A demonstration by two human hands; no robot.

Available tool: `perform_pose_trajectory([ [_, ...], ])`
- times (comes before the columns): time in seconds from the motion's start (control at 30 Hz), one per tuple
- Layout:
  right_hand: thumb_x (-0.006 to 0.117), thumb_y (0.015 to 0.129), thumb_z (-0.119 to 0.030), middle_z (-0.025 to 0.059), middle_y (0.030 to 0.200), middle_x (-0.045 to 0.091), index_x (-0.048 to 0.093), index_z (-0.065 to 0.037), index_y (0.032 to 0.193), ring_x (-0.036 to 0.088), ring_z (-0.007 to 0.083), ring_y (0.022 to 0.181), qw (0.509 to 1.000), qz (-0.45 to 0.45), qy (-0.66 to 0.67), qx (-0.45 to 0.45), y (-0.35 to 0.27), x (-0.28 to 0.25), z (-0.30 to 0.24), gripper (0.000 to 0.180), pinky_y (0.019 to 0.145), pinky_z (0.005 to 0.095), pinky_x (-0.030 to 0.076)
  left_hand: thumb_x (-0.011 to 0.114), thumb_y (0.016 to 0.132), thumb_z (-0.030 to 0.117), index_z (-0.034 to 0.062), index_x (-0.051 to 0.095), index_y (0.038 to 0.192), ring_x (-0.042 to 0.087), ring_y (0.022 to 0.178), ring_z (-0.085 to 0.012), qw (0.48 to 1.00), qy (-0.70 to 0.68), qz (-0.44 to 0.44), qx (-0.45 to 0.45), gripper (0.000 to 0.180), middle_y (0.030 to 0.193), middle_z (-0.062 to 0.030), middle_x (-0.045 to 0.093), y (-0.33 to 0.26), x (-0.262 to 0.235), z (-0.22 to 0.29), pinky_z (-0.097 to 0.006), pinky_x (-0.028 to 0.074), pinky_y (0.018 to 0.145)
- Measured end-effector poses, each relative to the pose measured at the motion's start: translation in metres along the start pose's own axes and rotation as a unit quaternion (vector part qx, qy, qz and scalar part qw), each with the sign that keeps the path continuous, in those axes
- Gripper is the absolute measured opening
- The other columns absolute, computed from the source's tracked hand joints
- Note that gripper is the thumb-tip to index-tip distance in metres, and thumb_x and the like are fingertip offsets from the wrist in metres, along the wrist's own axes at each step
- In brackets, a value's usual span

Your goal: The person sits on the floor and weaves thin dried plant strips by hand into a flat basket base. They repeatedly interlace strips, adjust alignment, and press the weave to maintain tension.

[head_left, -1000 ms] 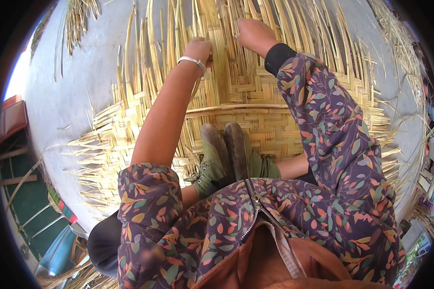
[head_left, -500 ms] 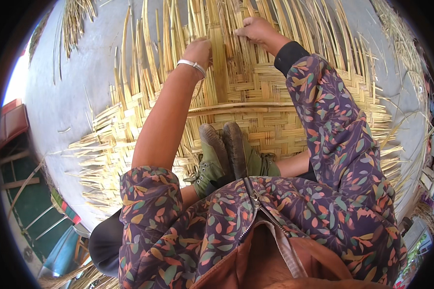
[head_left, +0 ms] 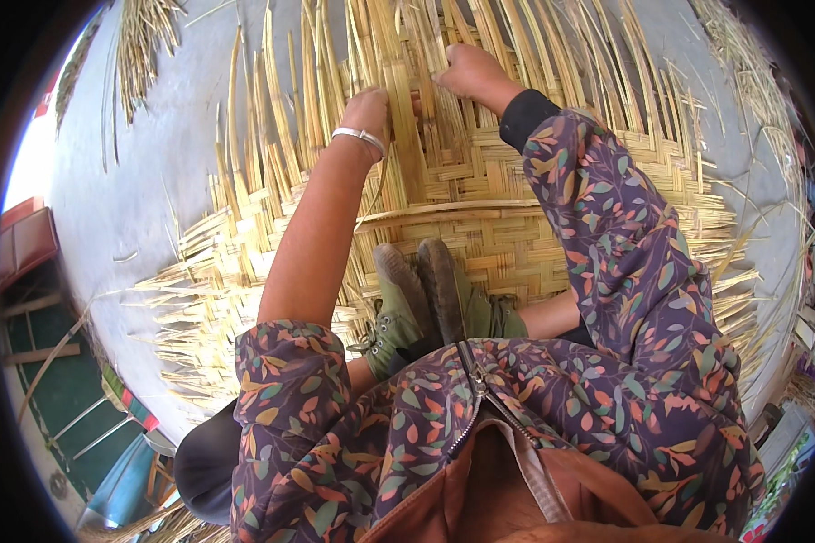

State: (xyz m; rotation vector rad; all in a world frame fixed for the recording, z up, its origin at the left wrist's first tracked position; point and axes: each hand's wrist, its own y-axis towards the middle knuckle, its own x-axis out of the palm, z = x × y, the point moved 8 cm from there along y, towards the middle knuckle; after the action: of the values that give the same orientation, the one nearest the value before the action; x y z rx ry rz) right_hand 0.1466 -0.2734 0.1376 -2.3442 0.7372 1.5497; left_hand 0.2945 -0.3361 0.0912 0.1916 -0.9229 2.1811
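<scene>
A woven mat of flat yellow bamboo strips (head_left: 516, 258) lies on the floor, its unwoven ends fanning out away from me. My left hand (head_left: 366, 112), with a pale bracelet at the wrist, is closed round a wide bamboo strip (head_left: 404, 136) that stands lifted over the weave. Its fingertips partly show behind that strip. To the right, my right hand (head_left: 476, 74) pinches a narrower upright strip, fingers pressed together and partly hidden. Across the weave, between my hands and shoes, runs a loose bamboo strip (head_left: 462, 209).
My green shoes (head_left: 400, 312) rest on the mat's near part. Bundles of loose strips lie on the grey floor (head_left: 204, 118), one at the far left (head_left: 147, 54), another at the far right (head_left: 743, 54). A reddish box-like object (head_left: 25, 242) stands at the left edge.
My right hand has shifted slightly left and nearer, toward the left hand. My left hand has come a little nearer, still on the wide strip. The whole view has shifted slightly.
</scene>
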Motion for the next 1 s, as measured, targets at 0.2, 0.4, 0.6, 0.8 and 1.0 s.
perform_pose_trajectory([
  [0.2, 0.069, 0.082, -0.027, 0.0011, 0.065, 0.050, 0.056, -0.006, 0.087, 0.053, 0.0084, 0.064, 0.925, -0.172, 0.296, 0.165, -0.014, 0.015, 0.014, 0.026, 0.053, 0.0262, 0.043, 0.038, 0.091, 0.009, -0.0076, 0.053, 0.112, 0.063, 0.088, -0.0207, 0.903, 0.396, -0.116, 0.117, 0.031, 0.102, -0.0155, 0.063, -0.008, 0.009, 0.020, -0.032, 0.053, 0.078],
  [0.4, 0.068, 0.081, -0.025, 0.0011, 0.072, 0.053, 0.056, -0.002, 0.083, 0.053, 0.0118, 0.066, 0.903, -0.126, 0.388, 0.139, -0.022, 0.006, 0.007, 0.027, 0.055, 0.0270, 0.046, 0.046, 0.088, 0.004, 0.0006, 0.053, 0.123, 0.061, 0.097, -0.0177, 0.984, 0.000, -0.170, -0.052, 0.035, 0.110, -0.0099, 0.064, 0.013, 0.003, -0.009, -0.028, 0.049, 0.088],
  [0.6, 0.065, 0.085, -0.028, 0.0003, 0.079, 0.055, 0.057, -0.005, 0.093, 0.055, 0.0118, 0.073, 0.900, -0.136, 0.393, 0.126, -0.033, -0.003, 0.011, 0.026, 0.058, 0.0289, 0.049, 0.053, 0.085, 0.001, 0.0053, 0.057, 0.117, 0.062, 0.088, -0.0206, 0.844, 0.439, -0.171, 0.257, 0.033, 0.099, -0.0095, 0.066, -0.027, 0.030, 0.023, -0.032, 0.050, 0.081],
  [0.8, 0.061, 0.088, -0.030, -0.0024, 0.084, 0.056, 0.058, -0.009, 0.099, 0.055, 0.0092, 0.075, 0.888, -0.162, 0.401, 0.156, -0.037, 0.001, 0.009, 0.025, 0.064, 0.0277, 0.049, 0.058, 0.078, -0.002, 0.0019, 0.058, 0.111, 0.064, 0.085, -0.0271, 0.757, 0.575, -0.091, 0.297, 0.033, 0.095, -0.0147, 0.066, -0.015, 0.008, 0.015, -0.032, 0.050, 0.077],
  [1.0, 0.062, 0.084, -0.029, 0.0105, 0.082, 0.061, 0.056, 0.001, 0.100, 0.058, 0.0252, 0.071, 0.985, -0.099, 0.121, 0.072, -0.010, 0.002, 0.014, 0.035, 0.065, 0.0353, 0.050, 0.059, 0.072, -0.006, -0.0041, 0.057, 0.099, 0.062, 0.083, -0.0347, 0.726, 0.605, -0.015, 0.328, 0.027, 0.086, -0.0201, 0.064, -0.023, 0.007, 0.013, -0.035, 0.050, 0.072],
])
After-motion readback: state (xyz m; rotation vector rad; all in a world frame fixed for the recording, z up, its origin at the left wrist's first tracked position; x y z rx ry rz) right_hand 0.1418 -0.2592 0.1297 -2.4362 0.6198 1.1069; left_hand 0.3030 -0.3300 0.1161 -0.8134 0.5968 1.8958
